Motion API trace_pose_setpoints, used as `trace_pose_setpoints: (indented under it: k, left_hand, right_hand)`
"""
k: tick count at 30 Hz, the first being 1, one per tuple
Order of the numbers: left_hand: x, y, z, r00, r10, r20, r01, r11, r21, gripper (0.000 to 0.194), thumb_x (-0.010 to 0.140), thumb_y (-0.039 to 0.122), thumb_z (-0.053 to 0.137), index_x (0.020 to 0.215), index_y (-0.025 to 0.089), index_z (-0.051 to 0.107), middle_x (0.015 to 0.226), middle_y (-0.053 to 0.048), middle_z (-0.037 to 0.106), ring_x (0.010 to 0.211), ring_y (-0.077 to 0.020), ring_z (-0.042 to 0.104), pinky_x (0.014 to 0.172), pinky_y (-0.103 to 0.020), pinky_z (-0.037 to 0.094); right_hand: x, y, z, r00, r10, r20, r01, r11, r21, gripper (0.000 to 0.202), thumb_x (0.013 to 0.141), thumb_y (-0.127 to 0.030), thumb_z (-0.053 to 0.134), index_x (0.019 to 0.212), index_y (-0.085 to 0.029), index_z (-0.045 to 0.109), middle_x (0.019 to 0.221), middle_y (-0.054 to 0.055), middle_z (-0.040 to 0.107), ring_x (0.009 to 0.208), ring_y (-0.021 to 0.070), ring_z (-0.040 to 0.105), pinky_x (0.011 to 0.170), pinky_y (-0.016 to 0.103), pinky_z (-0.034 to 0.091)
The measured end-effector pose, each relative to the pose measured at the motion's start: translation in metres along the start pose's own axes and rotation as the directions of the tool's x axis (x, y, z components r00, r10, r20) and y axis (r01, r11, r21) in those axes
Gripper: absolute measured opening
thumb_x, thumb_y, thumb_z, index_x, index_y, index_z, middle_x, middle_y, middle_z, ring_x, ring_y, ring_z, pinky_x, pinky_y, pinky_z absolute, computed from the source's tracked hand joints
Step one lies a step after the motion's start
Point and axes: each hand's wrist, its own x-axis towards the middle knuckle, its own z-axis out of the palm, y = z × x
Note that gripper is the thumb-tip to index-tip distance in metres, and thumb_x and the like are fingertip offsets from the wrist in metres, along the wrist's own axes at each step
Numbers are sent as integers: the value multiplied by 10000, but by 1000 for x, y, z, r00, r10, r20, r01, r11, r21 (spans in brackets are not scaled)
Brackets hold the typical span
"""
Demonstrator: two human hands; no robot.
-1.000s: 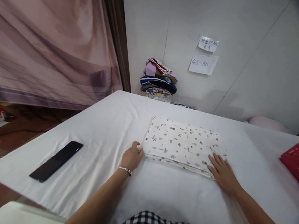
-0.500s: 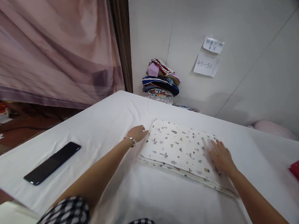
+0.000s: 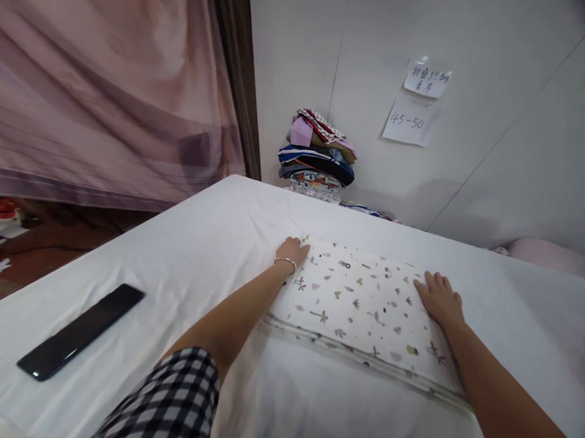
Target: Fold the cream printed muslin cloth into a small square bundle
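Note:
A white cloth (image 3: 361, 309) printed with small plants and shapes lies folded into a flat, layered rectangle in front of me. At its far left corner is my left hand (image 3: 292, 251), a bracelet on the wrist. The fingers there are curled and the thumb lies over the cloth's edge. My right hand (image 3: 441, 301) rests flat on the right side of the cloth, its fingers stretched out and holding nothing.
The white-covered table (image 3: 212, 240) carries a dark phone-like slab (image 3: 81, 332) at left. Behind its far edge, a stack of folded fabrics (image 3: 319, 154) stands by the wall, below paper signs (image 3: 411, 119). A pink curtain (image 3: 107, 82) hangs at left.
My left hand has moved forward and right, from beside the cloth's left edge to its far corner. The right hand stays flat on the right side. The view has shifted slightly.

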Motion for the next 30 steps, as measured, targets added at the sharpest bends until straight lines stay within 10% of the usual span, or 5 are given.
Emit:
trace_pose_setpoints:
  k: [13,21,30]
  left_hand:
    - [18,22,-3,996,-48,71,66,960,-272,315,757,345,600,1012,169,542,999,-78,644,908,-192,601,734,-260,445]
    - [1,30,-20,999,33,31,-1,690,-724,615,709,432,689,1224,186,462,1002,-57,644,825,-149,595,737,-254,458]
    - [15,27,-23,995,72,68,-1,695,-719,384,800,318,564,1152,169,603,853,-28,673,625,-99,556,612,-209,457]
  right_hand:
    - [2,1,5,1000,18,-1,-18,999,-31,673,891,-558,164,1427,-175,304,1512,101,229,1382,279,179,1053,531,243]
    - [3,0,5,1000,25,-8,-26,998,-57,658,897,-540,168,1423,-173,314,1507,97,245,1382,270,185,1055,515,253]
    - [2,-1,4,1000,22,-11,-23,999,-48,655,897,-536,175,1422,-172,316,1506,97,248,1381,273,186,1054,511,253]
